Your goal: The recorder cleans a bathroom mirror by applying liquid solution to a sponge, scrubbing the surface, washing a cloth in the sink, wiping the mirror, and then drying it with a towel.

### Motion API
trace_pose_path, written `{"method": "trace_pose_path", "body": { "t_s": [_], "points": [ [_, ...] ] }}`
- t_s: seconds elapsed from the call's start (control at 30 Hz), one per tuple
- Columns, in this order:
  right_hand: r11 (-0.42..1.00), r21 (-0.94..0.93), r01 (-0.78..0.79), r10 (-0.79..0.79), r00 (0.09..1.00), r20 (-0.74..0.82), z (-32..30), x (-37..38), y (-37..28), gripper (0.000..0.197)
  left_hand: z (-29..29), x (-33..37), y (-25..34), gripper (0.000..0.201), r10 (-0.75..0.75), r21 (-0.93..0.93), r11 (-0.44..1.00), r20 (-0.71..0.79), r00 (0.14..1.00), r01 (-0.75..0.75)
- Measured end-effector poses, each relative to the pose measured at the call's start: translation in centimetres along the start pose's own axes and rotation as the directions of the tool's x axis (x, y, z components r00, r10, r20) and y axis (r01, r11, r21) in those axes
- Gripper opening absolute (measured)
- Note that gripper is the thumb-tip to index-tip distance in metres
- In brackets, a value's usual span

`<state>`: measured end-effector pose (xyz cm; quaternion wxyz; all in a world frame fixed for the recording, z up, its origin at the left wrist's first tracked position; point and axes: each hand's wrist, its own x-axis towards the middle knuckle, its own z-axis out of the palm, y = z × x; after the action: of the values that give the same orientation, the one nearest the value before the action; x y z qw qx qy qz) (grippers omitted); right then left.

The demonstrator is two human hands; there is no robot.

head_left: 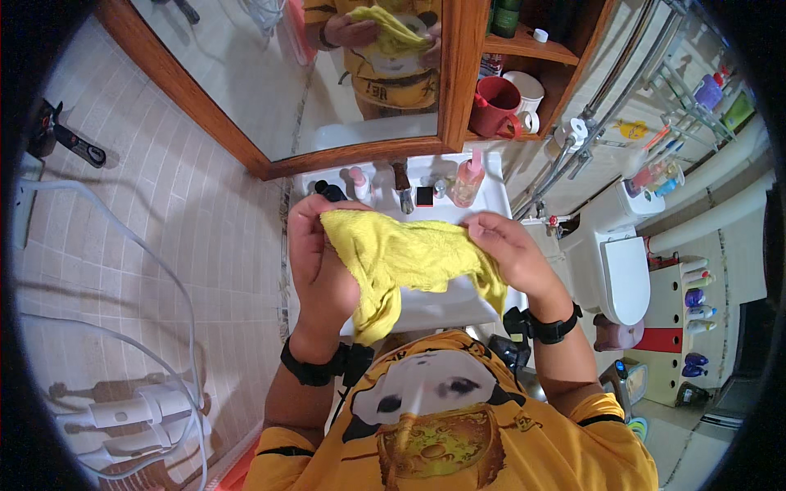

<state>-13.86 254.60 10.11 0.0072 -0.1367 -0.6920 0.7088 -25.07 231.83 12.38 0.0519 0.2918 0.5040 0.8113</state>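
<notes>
A yellow cloth [417, 250] hangs stretched between my two hands above the white sink [426, 311]. My left hand [315, 266] grips its left end, the thumb side against the fabric. At the other end my right hand [516, 250] pinches the cloth between thumb and fingers. The middle of the cloth is bunched into folds, and both ends droop below my hands. Behind the cloth, the metal faucet [404, 192] stands at the back of the sink, and the cloth covers much of the basin.
On the sink's back ledge stand a pink pump bottle [469, 180], a white bottle with a pink top [360, 184] and a dark bottle [330, 191]. Above are a wood-framed mirror [286, 74] and a shelf with a red mug [495, 106]. A toilet [624, 278] is at right.
</notes>
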Motion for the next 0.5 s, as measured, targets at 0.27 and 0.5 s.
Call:
{"method": "trace_pose_path", "body": {
  "t_s": [0.27, 0.5],
  "points": [
    [0.833, -0.151, 0.533, -0.488, 0.835, 0.256, 4.0, -0.2, -4.5, 0.035, 1.3, 2.0, 3.3, 0.015, -0.328, 0.262, 0.93, 0.282, 0.902, 0.257],
    [0.778, 0.619, 0.109, -0.201, 0.976, 0.081, 3.6, 0.0, -4.9, 0.027, -7.5, -0.9, -3.9, 0.07, -0.484, 0.04, 0.684, 0.772, 0.412, 0.729]
  ]
}}
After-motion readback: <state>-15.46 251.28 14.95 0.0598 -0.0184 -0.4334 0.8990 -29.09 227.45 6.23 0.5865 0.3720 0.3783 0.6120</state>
